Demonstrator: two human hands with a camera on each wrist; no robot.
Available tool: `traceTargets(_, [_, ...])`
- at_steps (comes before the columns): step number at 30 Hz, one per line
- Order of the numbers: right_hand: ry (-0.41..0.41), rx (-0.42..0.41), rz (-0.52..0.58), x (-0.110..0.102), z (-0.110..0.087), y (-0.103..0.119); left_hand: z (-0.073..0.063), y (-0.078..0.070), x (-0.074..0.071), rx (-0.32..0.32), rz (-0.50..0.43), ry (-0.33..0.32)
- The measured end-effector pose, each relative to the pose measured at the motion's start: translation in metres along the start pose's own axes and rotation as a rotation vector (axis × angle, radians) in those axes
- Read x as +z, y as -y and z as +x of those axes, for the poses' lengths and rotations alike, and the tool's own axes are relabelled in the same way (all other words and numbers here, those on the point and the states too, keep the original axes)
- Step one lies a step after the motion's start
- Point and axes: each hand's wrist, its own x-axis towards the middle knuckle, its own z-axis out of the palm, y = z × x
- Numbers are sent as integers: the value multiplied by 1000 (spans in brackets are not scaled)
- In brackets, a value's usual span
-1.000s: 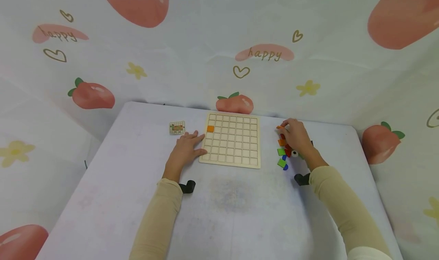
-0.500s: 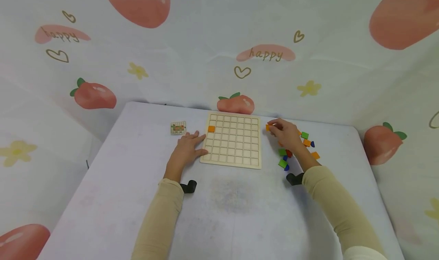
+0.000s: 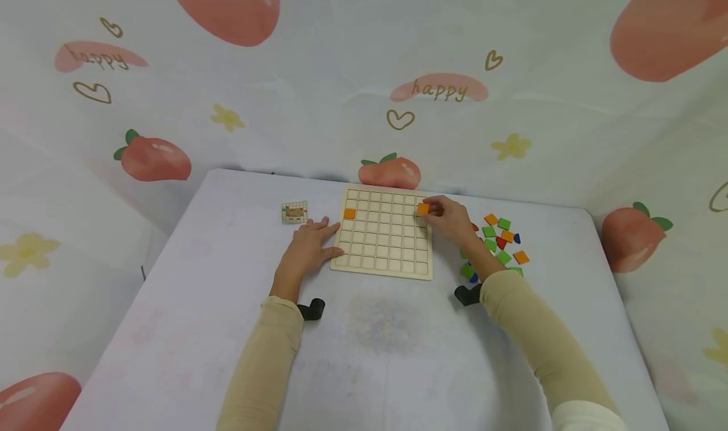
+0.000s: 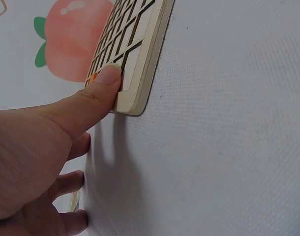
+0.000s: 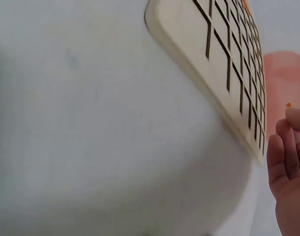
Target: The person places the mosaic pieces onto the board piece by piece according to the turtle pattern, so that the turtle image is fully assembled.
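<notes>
A wooden grid board lies on the table, with one orange square tile in a cell near its left edge. My left hand rests beside that edge, fingers spread; in the left wrist view its thumb touches the board's corner. Over the board's upper right, my right hand pinches a second orange square tile between thumb and fingers. Only slivers of this tile show in the right wrist view, where the right hand appears at the right side.
Loose green, orange, red and blue pieces lie scattered to the right of the board, some hidden behind the right forearm. A small patterned card lies left of the board. A fruit-print backdrop rises behind the table.
My right hand has moved left from the loose pieces to over the board's right side, carrying the orange tile. The left hand has stayed in place.
</notes>
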Motion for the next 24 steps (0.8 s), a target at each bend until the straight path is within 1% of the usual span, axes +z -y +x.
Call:
traceTargets(3, [2, -29, -7, 11, 4, 7, 0, 1, 1, -2, 0, 0])
traceTargets(10, [11, -75, 43, 33, 15, 23, 0, 1, 1, 6, -11, -3])
traceTargets(14, [38, -105, 39, 44, 20, 29, 1, 0, 0, 2, -10, -5])
traceTargets(18, [59, -116, 39, 54, 23, 36, 2, 0, 1, 3, 6, 2])
traceTargets(24, [89, -135, 4, 74, 31, 45, 2, 0, 0, 1, 1, 1])
